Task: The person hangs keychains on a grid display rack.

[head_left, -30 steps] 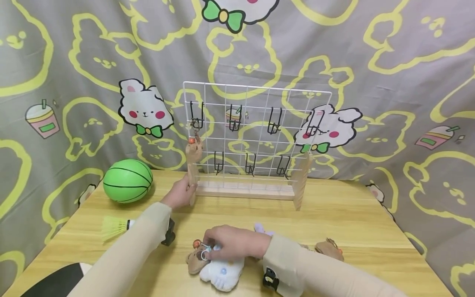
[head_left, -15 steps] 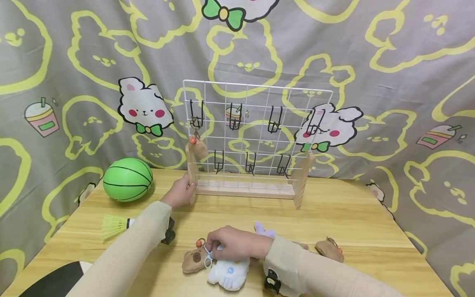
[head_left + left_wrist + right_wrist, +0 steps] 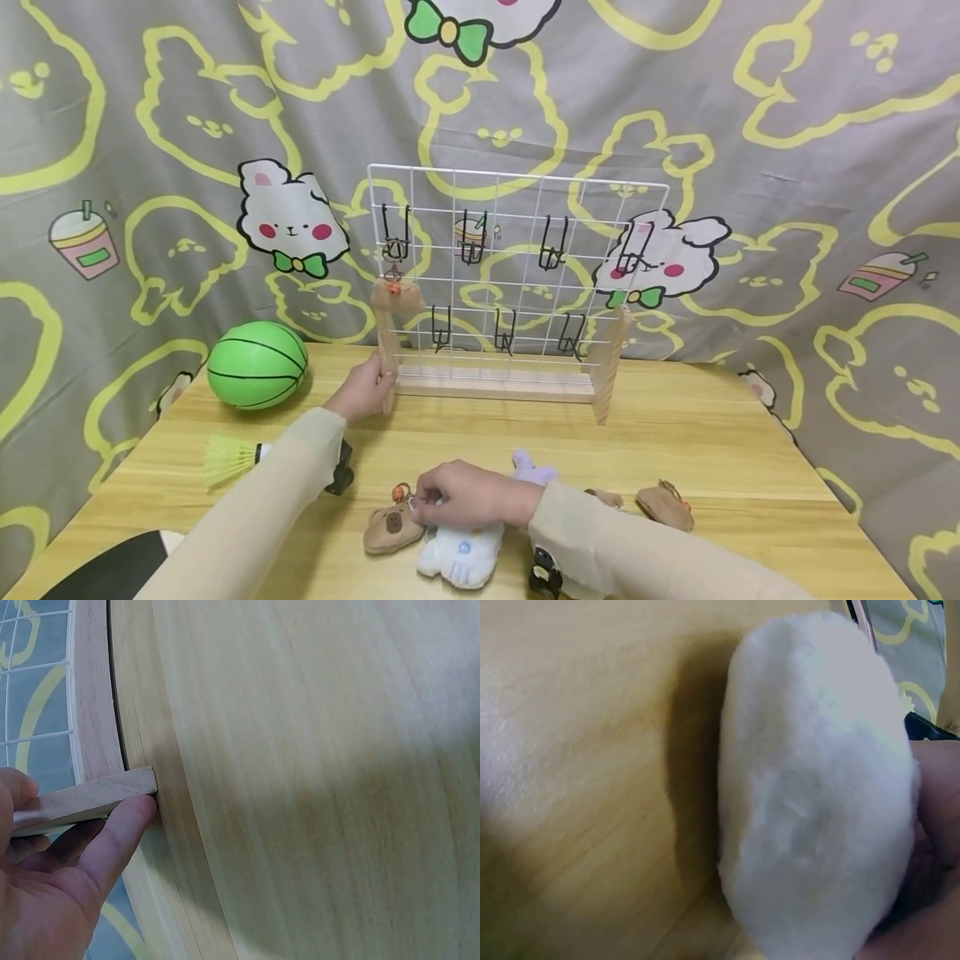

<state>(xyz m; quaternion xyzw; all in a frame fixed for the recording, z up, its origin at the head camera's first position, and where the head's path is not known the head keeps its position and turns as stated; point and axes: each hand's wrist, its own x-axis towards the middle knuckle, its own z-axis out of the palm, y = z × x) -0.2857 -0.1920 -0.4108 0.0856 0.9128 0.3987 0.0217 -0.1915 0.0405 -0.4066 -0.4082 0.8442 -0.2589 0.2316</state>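
Note:
My left hand [image 3: 363, 388] grips the left wooden leg [image 3: 90, 799] of a white wire grid rack [image 3: 495, 386], thumb on one side and fingers on the other. With thumb and fingertips, my right hand [image 3: 476, 495] pinches the ring end of a white plush keychain [image 3: 461, 557]. That plush, with a light-blue spot, fills much of the right wrist view as white fur [image 3: 817, 787]. Beside the fingertips lies a brown plush keychain [image 3: 392, 527] with an orange bead. Another brown plush keychain [image 3: 397, 296] hangs from the rack's upper left hook [image 3: 396, 235].
Several black hooks sit on the grid, including one at upper middle [image 3: 473, 240]. A purple plush [image 3: 532, 468] and a brown one [image 3: 666, 507] lie around the right arm. On the left are a green ball [image 3: 257, 365], a yellow shuttlecock [image 3: 228, 461] and a black object [image 3: 112, 571].
The white plush has shifted slightly right along with its ring in my right hand. The nearby brown plush has turned and slid left. The hanging plush has rotated. My left hand has stayed put.

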